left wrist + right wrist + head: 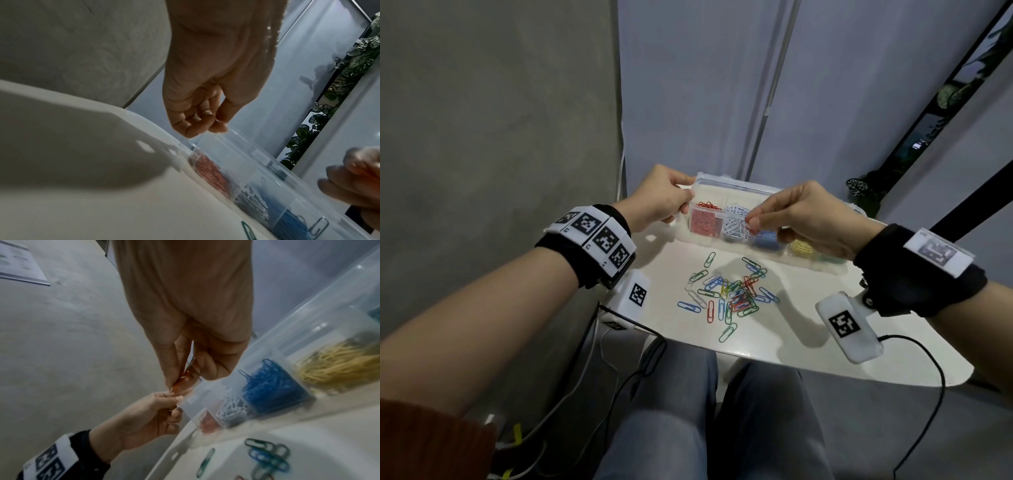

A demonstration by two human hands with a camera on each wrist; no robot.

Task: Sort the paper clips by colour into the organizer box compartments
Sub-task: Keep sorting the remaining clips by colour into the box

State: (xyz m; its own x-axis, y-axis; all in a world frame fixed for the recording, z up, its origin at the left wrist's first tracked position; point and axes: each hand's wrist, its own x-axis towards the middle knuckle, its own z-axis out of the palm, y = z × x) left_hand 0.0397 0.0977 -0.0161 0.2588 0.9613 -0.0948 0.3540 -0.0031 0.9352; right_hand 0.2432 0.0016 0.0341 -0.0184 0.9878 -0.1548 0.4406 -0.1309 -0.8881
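Observation:
A clear organizer box (726,186) stands at the back of the white table (808,329). Its compartments hold red clips (702,221), white clips (734,226), blue clips (767,238) and yellow clips (801,246). My left hand (683,205) grips the box's left end, with fingertips on its corner rim (213,125). Above the red and white compartments, my right hand (751,219) pinches a red paper clip (183,378) between thumb and fingertips. A pile of loose mixed-colour clips (732,294) lies on the table in front of the box.
A grey wall (500,120) runs close along the table's left side. A leafy plant (859,192) and a black frame stand behind the box at the right. Cables (619,377) hang below the table's near edge, over my knees.

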